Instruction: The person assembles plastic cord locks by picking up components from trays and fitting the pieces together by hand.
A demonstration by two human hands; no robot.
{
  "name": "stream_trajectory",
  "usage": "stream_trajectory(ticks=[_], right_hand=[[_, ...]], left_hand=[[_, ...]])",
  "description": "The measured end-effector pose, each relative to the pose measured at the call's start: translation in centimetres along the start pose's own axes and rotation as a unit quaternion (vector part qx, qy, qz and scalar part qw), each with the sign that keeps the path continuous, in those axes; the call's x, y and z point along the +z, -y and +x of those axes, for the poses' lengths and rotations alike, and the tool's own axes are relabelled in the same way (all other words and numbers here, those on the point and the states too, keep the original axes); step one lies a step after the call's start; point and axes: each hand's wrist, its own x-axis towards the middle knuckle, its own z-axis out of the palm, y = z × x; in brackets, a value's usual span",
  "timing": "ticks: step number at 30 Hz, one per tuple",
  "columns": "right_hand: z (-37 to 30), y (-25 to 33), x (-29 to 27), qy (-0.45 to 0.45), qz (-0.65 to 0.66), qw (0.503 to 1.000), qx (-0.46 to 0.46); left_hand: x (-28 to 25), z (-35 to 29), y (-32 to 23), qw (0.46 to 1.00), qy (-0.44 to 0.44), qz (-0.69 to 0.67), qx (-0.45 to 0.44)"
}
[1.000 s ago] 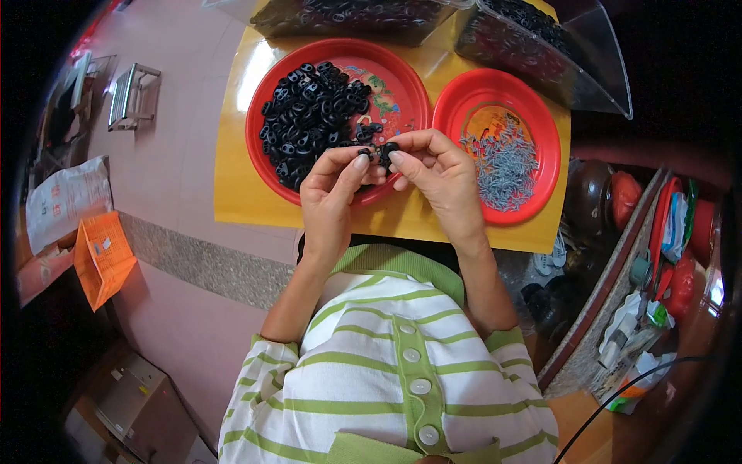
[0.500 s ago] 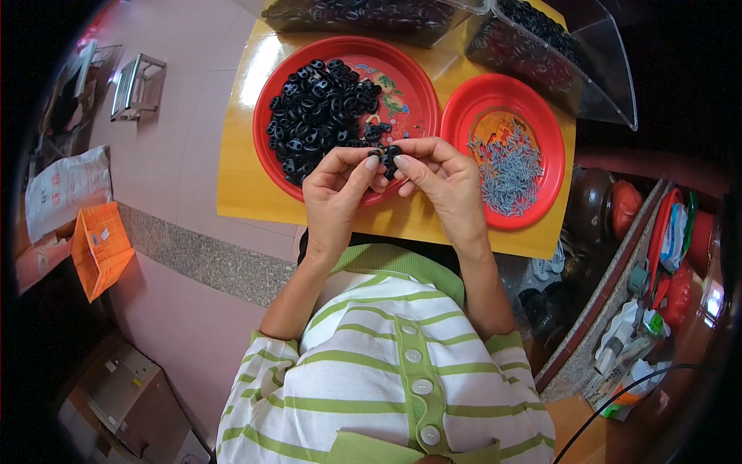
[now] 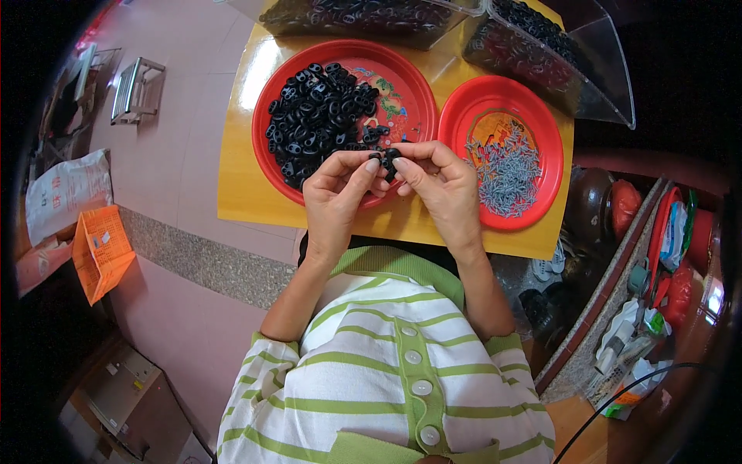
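My left hand (image 3: pixel 340 189) and my right hand (image 3: pixel 444 189) meet over the near rim of a large red tray (image 3: pixel 423 77). Between their thumbs and fingertips they pinch a small black plastic piece (image 3: pixel 392 155); its finer details are hidden by the fingers. Beneath lies a heap of similar black oval pieces with holes (image 3: pixel 317 116), filling the tray's left side. Just beyond my fingertips, a few black pieces (image 3: pixel 375 133) sit apart from the heap. To the right, a smaller red plate (image 3: pixel 550 124) carries many small grey metal pins or screws (image 3: pixel 506 182).
Both red dishes stand on a yellow tabletop (image 3: pixel 239 170). Clear plastic bins (image 3: pixel 533 58) of black pieces line its far edge. On the floor at left are a metal stool (image 3: pixel 137 91) and an orange bag (image 3: pixel 103 251). A cluttered ledge (image 3: pixel 618 286) runs along the right.
Almost nothing differs. The hands keep their pinch on the black piece, with only a slight shift of the right fingers.
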Motion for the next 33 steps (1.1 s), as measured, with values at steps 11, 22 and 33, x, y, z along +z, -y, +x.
stream_trajectory(ticks=[11,22,33], right_hand=[[-0.1,-0.2,0.0,0.006,0.027,1.000,0.009],[-0.2,-0.2,0.5,-0.001,0.011,1.000,-0.028],[-0.2,0.0,0.4,-0.032,-0.168,0.972,-0.162]], left_hand=[[0.1,-0.2,-0.2,0.999,0.008,-0.031,-0.029],[0.1,-0.2,-0.1,0.997,0.014,-0.046,-0.052],[0.8,0.0,0.0,0.997,0.035,-0.066,-0.033]])
